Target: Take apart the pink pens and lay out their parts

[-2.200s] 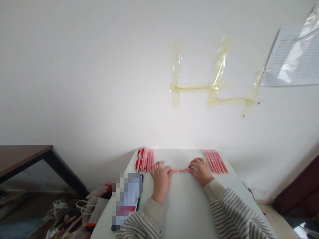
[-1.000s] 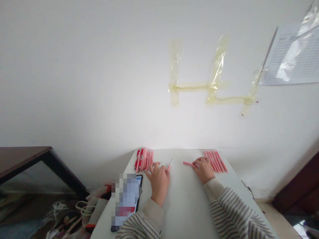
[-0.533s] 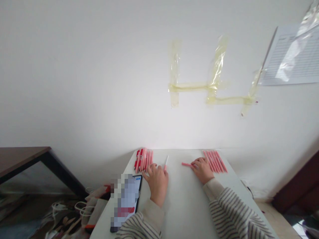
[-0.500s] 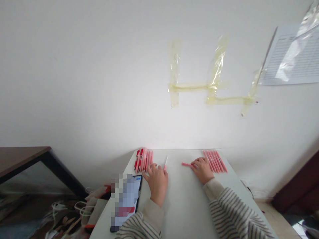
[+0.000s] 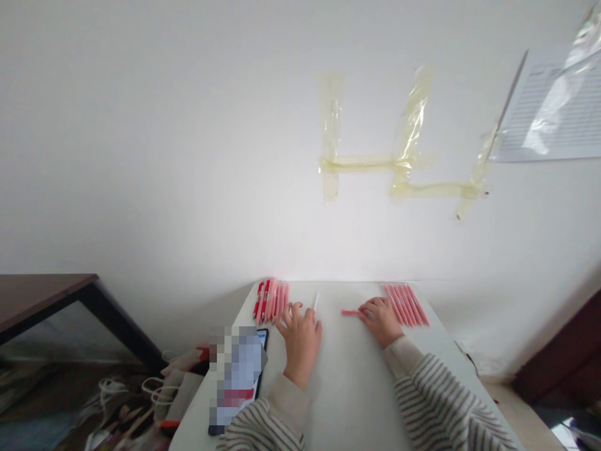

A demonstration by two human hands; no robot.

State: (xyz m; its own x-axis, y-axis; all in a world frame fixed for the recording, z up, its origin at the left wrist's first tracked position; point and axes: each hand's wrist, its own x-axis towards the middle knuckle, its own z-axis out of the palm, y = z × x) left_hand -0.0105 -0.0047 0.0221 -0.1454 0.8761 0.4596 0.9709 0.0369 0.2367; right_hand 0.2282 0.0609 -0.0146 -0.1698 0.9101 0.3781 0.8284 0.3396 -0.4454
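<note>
My left hand is closed at the lower end of a pen piece with a thin white refill standing out above the fingers; its pink lower part is hidden now. The other fingers of that hand are spread towards a row of pink and red pens at the table's back left. My right hand is shut on a pink pen barrel, which points left and lies low over the table. Right beside that hand is a neat row of several pink pens.
The white table stands against a wall. A phone lies at its left edge, partly blurred out. Bags and cords fill the floor on the left, below a dark brown table. Yellowed tape is stuck to the wall.
My left hand has shifted slightly right, and its fingers now cover the pink part of the refill piece. My right hand has hardly moved; the barrel in it has dipped slightly.
</note>
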